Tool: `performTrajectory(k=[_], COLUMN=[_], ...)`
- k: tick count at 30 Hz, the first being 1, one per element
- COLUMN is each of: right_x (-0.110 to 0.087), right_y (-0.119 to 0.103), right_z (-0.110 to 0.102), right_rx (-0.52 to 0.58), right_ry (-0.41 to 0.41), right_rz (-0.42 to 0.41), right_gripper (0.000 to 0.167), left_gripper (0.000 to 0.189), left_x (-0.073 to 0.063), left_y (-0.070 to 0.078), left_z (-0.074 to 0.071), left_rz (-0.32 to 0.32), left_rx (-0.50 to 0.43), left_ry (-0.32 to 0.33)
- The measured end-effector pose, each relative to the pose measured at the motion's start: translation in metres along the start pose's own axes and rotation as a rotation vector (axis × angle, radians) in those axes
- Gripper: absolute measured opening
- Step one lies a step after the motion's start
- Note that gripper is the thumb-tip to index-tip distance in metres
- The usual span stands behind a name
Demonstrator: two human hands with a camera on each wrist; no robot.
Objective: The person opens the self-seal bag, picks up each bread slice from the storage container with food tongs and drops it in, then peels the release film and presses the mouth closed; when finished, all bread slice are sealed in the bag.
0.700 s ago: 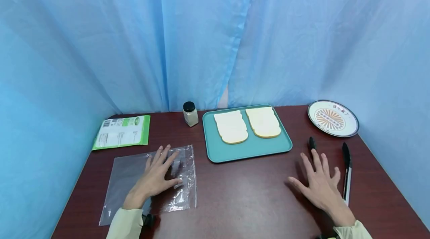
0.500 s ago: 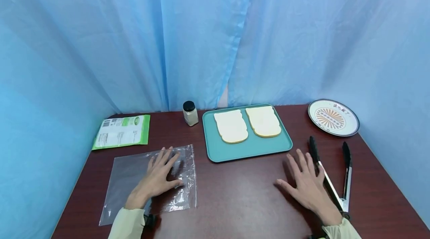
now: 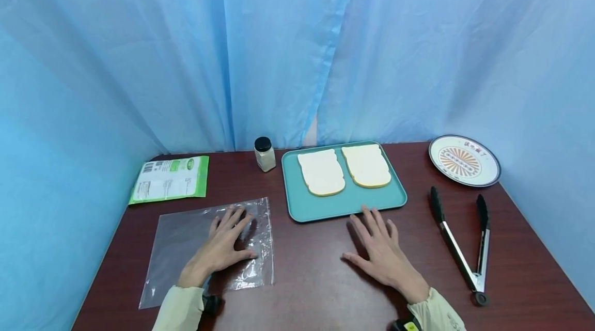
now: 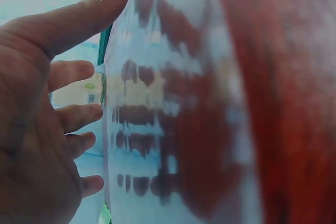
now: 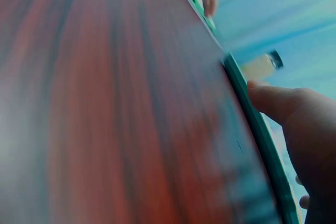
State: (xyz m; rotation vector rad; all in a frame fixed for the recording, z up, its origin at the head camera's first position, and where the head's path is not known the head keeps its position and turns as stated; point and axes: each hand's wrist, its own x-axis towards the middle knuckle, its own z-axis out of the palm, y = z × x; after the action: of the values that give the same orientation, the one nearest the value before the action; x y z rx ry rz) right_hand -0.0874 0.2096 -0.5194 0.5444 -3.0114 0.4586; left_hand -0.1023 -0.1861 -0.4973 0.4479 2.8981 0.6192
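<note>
My left hand (image 3: 219, 249), fingers spread, is over a clear plastic bag (image 3: 178, 240) lying flat on the table; its reflection shows on the film in the left wrist view, and whether the fingertips touch is hard to tell. My right hand (image 3: 382, 254) is spread palm down just in front of a teal tray (image 3: 321, 211), fingertips by its near edge, holding nothing. Two bread slices, a left slice (image 3: 322, 172) and a right slice (image 3: 367, 166), lie side by side on that tray.
Metal tongs (image 3: 457, 248) with black tips lie spread at the right. Behind them is a patterned plate (image 3: 465, 160). A black-capped jar (image 3: 265, 154) stands left of the tray, and a green-and-white packet (image 3: 169, 179) lies at the back left. Blue curtains (image 3: 288, 52) enclose the table.
My right hand has moved left from over the tongs to the tray's near edge, leaving the tongs fully in sight. The left hand has stayed almost in place over the bag.
</note>
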Motion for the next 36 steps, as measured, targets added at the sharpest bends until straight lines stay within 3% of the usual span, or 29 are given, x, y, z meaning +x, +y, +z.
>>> performTrajectory(k=[13,25,36], right_x=[0.024,0.051,0.073], right_y=[-0.041,-0.082,-0.114], right_z=[0.019,0.028,0.036], right_rx=[0.02,0.065,0.016], right_ry=[0.003,-0.058,-0.075], right_rz=[-0.193,-0.283,-0.357], right_gripper=[0.08,0.076,0.072], left_gripper=[0.087,0.083,0.077], left_x=[0.001,0.001,0.002], left_y=[-0.001,-0.004,-0.007], left_z=[0.001,0.001,0.004], left_rz=[0.015,0.01,0.02], left_rx=[-0.038,-0.056,-0.032], left_ry=[-0.02,-0.026,-0.014])
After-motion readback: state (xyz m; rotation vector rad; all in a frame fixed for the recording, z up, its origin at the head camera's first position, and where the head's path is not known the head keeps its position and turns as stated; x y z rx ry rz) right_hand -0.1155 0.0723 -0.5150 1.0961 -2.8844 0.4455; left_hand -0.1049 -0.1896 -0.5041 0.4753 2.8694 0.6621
